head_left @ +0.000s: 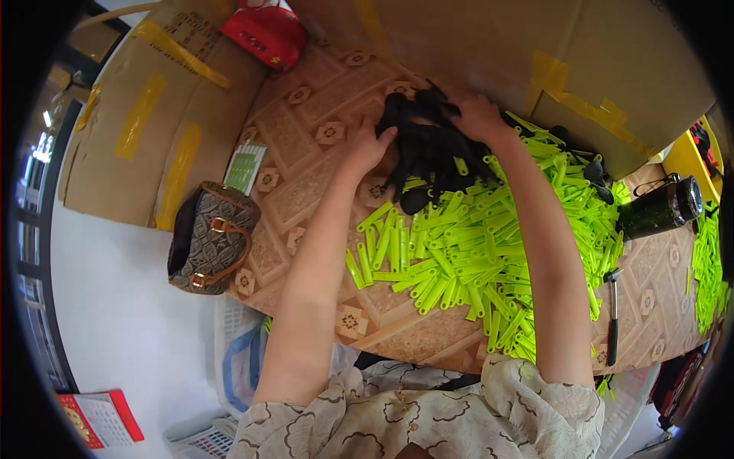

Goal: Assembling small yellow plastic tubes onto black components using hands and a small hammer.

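A heap of black pieces (428,149), some with rounded, spoon-like ends, lies at the far middle of the table. My left hand (367,147) is at its left edge, thumb spread from the fingers and nothing visible in its grasp. On the far right side of the heap rests my right hand (475,118), fingers stretched out and touching the black pieces. Bright green flat strips (466,245), each with a hole at the end, form a broad pile between my forearms and beyond the right one. A few green strips mix into the black heap.
Cardboard boxes (489,46) wall the far side, with another box (130,130) at left. A patterned handbag (214,237) sits at the left edge. At right are a dark tumbler (661,208), a small black-handled hammer (613,317) and more green strips (709,268).
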A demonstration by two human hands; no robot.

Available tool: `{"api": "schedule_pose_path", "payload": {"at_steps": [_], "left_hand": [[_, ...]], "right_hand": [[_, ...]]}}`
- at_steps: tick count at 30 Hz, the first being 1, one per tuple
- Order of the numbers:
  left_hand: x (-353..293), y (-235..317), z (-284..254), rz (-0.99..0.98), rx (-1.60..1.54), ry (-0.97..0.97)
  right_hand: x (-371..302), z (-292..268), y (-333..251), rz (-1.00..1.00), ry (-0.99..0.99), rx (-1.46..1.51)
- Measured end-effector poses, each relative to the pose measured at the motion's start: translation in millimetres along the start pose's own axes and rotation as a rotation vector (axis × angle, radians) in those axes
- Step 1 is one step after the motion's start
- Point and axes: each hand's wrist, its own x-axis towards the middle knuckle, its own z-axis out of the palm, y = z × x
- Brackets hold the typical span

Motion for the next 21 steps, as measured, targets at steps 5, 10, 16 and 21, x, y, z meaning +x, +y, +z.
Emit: {"api": "schedule_pose_path", "payload": {"at_steps": [5,10,16,21], "left_hand": [[-8.6,14.2,24.4,0.223,-0.138,-0.052],[-62.6,42.7,0.1,0.220,-0.420,-0.174],[-147.1,80.6,-49.5,0.541,-0.184,-0.385],[-189.5,86.7,-55.5,0.683,-0.066,-0.266]], "right_hand": [[-11.7,-14.1,-2.0,-0.211,-0.042,0.192],[-49.2,-47.6,-17.0,-0.411,-0.248,0.182],[-147.4,-96.4,-46.3,-0.364,-0.274,-0.079],[-220.4,-94.2,-53.6,-0.482,-0.049,-0.019]]}}
